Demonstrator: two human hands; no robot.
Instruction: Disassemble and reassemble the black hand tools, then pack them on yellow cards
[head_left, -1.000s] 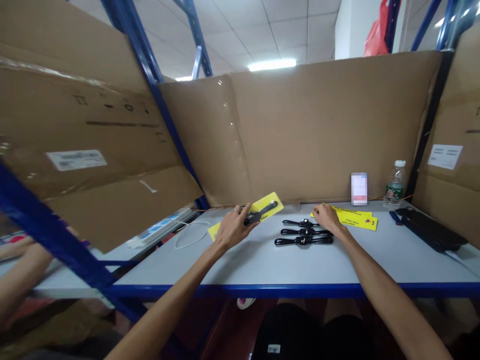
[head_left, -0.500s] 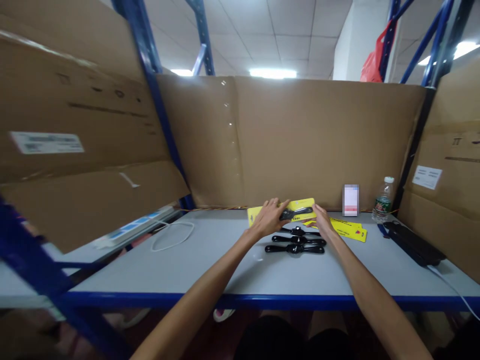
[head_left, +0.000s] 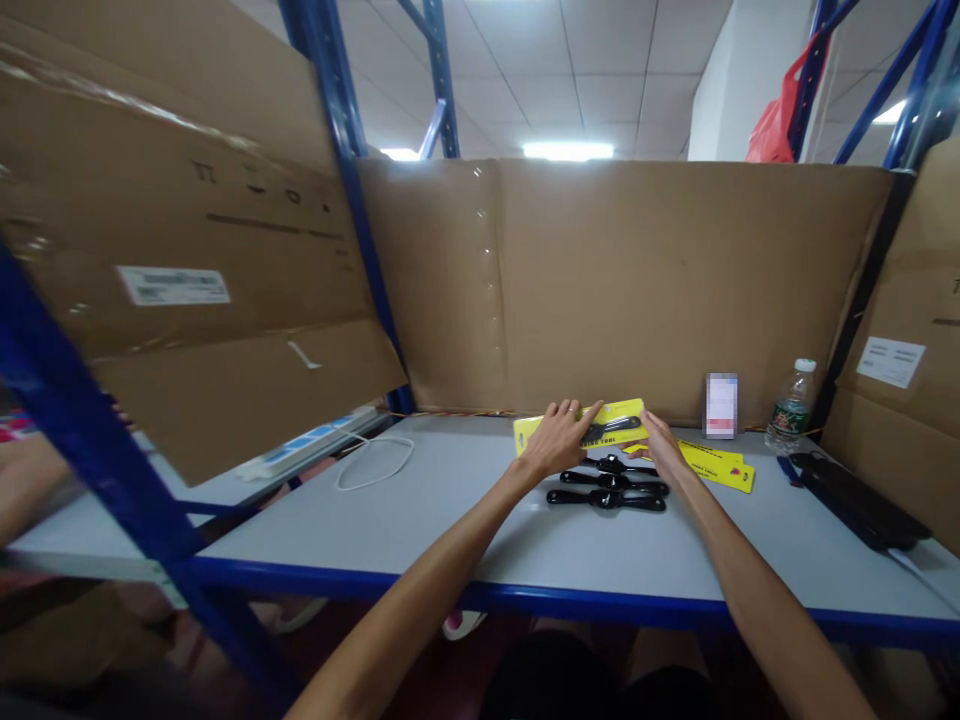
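Note:
My left hand (head_left: 555,442) is closed over a yellow backing card (head_left: 624,409) and a black spokeshave (head_left: 619,427) lying across its face. The fingers hide the spokeshave's left part. At the card's right end, my right hand (head_left: 663,446) grips the edge; its fingertips are partly hidden behind the card. Both hands hold the card just above the table. Three more black spokeshaves (head_left: 606,500) lie in a row below it, their handles pointing left and right. Several yellow cards (head_left: 712,462) are spread flat beside my right hand.
A lit phone (head_left: 721,406) leans against the cardboard back wall (head_left: 675,280). Right of it stands a water bottle (head_left: 789,408), with a black case (head_left: 859,500) nearer me. A white cable (head_left: 375,465) loops at left beside a power strip (head_left: 315,442). Another person's arm shows far left.
My left hand has brought the card and spokeshave rightward, above the row. My right hand has moved from the loose cards to grip the held card's right end. The view has shifted slightly.

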